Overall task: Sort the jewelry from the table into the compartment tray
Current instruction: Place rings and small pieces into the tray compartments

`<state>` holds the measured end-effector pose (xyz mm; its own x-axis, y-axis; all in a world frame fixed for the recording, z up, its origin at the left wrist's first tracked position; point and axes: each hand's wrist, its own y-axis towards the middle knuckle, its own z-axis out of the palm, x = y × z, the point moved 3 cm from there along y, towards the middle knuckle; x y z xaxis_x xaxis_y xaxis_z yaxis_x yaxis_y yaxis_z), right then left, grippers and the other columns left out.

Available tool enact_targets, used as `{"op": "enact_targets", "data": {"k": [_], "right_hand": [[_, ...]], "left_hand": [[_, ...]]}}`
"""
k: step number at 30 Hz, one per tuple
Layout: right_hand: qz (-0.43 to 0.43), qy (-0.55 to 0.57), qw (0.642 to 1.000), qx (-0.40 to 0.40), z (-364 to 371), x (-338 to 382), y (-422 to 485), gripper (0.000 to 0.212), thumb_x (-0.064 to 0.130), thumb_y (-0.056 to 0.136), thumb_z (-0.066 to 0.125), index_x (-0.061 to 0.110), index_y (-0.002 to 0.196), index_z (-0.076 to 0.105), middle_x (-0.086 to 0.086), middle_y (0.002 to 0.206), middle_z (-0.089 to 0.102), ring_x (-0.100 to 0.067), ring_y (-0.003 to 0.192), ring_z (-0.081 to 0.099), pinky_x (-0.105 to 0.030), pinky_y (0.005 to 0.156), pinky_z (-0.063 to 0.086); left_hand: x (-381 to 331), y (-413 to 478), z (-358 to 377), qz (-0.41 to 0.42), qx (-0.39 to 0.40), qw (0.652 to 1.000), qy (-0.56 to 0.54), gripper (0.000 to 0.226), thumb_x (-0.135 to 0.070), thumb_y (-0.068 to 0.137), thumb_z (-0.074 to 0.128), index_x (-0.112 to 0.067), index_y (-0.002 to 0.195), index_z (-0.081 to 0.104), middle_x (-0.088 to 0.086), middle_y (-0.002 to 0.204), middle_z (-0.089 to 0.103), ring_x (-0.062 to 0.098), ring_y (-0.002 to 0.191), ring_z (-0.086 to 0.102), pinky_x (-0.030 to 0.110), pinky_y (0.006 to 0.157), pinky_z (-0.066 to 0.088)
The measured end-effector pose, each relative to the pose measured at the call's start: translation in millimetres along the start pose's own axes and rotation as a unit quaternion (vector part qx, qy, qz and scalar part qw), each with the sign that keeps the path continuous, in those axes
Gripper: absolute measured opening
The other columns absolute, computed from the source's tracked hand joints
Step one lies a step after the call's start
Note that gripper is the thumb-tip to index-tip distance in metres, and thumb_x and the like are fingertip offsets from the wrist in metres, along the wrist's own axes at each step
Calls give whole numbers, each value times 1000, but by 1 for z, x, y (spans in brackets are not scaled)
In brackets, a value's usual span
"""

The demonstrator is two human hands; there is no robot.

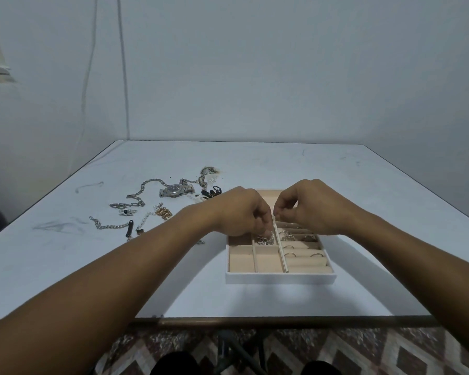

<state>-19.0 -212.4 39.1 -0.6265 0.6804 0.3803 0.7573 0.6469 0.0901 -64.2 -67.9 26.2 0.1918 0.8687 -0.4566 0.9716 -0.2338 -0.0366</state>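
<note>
A white compartment tray [280, 277] with beige lining sits at the table's middle front. My left hand [241, 212] hovers over its middle column and pinches a fine silver chain [267, 238] that hangs into a pile of silver pieces in that compartment. My right hand [312, 207] is just beside it over the tray's back, thumb and forefinger pinched together, seemingly on the same chain's upper end. Rings [290, 253] stand in the ring rolls on the tray's right side. The two near-left compartments look bare.
Loose jewelry lies on the table [363, 212] left of the tray: a silver watch [176, 190], a chunky link chain [140, 194], a silver bracelet [111, 226], a gold piece [163, 213], a pearl strand [144, 223] and black clips [211, 192].
</note>
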Motion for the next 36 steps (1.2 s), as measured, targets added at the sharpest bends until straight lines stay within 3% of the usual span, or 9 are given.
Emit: {"op": "enact_targets", "data": {"k": [8,12,18,22,25,28,32,36], "right_hand": [[4,0,1000,-5,2,0,2,10,22,89,65,26,83,73,10,86,71,8,59,55,-6,51,35],[4,3,1000,-5,2,2,2,11,22,89,65,26,81,72,9,85,71,5,62,55,-9,54,34],[5,9,1000,-5,1,2,1,13,22,88,65,28,78,70,11,85,71,5,61,55,-11,55,35],[5,7,1000,0,0,3,1,14,22,88,65,29,77,69,12,84,70,5,61,55,-10,55,35],[5,10,1000,3,2,6,6,9,24,86,67,28,80,72,12,84,71,7,58,55,-11,55,35],[-8,20,1000,6,4,15,16,4,26,83,71,28,87,72,12,90,71,3,68,58,-16,60,39],[-33,23,999,21,13,37,32,14,26,83,72,24,97,71,9,98,69,-6,83,61,-18,69,45],[-39,13,998,42,27,61,50,19,24,82,71,24,101,69,6,101,67,-14,93,62,-30,83,52]], "left_hand": [[1,-5,13,20,-30,999,37,9,-21,84,70,-24,88,77,-19,63,58,-4,64,55,2,54,37],[1,-4,15,20,-40,998,46,8,-20,83,69,-24,85,76,-15,71,63,0,65,56,8,55,36],[1,-4,16,20,-61,997,50,7,-22,81,71,-22,85,76,-14,69,62,-5,61,54,7,53,37],[5,-10,7,9,-68,998,-8,6,-23,82,70,-22,84,76,-20,63,62,-13,59,54,2,54,37],[16,-18,-13,-3,-102,995,-13,6,-26,84,68,-28,84,74,-21,66,64,-11,64,56,5,56,36],[35,-29,-32,-34,-125,991,-9,5,-31,85,69,-29,88,73,-21,74,65,-6,72,60,11,62,44],[65,-45,-50,-68,-152,986,25,5,-31,86,67,-31,89,71,-18,87,66,3,89,62,20,75,47],[89,-59,-54,-106,-158,981,43,8,-30,87,66,-31,94,70,-11,98,68,8,93,62,29,82,51]]}}
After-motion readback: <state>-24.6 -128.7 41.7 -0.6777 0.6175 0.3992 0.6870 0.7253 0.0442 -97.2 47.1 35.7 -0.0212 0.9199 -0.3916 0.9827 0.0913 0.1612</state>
